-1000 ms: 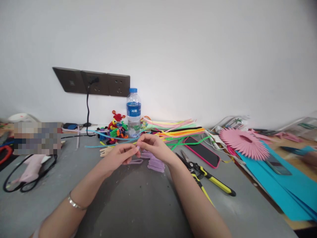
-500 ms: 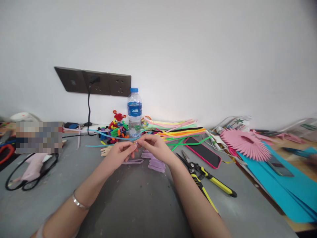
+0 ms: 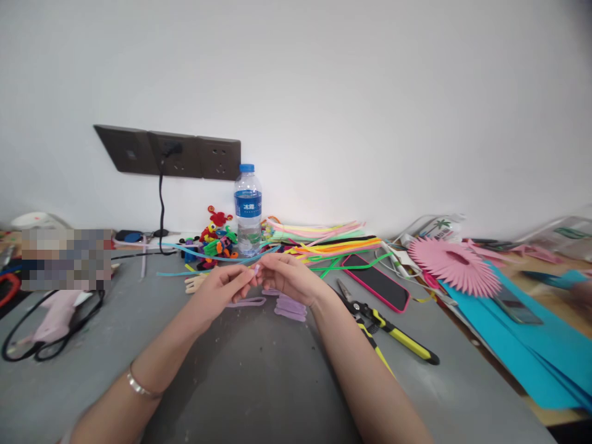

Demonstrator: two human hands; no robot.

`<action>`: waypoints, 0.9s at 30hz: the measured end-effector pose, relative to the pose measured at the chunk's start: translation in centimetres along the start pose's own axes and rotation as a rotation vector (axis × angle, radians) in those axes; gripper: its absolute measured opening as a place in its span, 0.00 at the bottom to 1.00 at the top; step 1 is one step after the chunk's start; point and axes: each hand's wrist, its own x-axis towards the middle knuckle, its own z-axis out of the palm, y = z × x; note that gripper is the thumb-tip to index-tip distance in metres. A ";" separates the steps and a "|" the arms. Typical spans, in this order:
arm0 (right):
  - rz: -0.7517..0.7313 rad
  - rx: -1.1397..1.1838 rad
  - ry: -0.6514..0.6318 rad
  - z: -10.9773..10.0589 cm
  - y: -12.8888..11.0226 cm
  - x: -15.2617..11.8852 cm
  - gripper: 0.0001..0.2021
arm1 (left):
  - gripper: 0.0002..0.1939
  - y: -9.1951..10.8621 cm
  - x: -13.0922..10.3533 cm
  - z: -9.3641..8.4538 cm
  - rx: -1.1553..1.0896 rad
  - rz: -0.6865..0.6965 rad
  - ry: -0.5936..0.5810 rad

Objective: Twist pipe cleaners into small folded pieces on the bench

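Plastic bottle [image 3: 248, 206] — capped, fill unclear | left grip [image 3: 219, 290], right grip [image 3: 291, 279] — both pinching lilac piece [image 3: 256, 269]

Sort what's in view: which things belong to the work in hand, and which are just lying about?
Likely in use:
small pale piece, at the fingertips of left hand and right hand
lilac loop
lilac strips

Probably just lying about:
water bottle
pink-edged phone
pink paper fan

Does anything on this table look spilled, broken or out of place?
Nothing looks spilled or broken; the bottle stands upright. Only slightly untidy: the pliers lie with handles spread, and dark specks dot the grey tabletop.
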 end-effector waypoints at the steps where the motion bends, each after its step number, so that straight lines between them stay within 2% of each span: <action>1: 0.012 0.020 -0.006 0.0 0.0 0.0 0.15 | 0.21 0.1 0.0 0.0 0.008 0.006 -0.001; 12: 0.092 0.079 -0.060 -0.2 0.1 -0.2 0.11 | 0.19 0.3 -0.3 -0.3 0.075 0.037 -0.058; 23: -0.066 -0.097 0.117 0.4 0.3 0.1 0.12 | 0.22 -0.3 -0.3 0.6 -0.037 -0.049 0.082; 27: -0.150 -0.244 0.175 0.6 0.2 0.1 0.10 | 0.22 -0.1 -0.3 0.6 0.066 0.042 0.133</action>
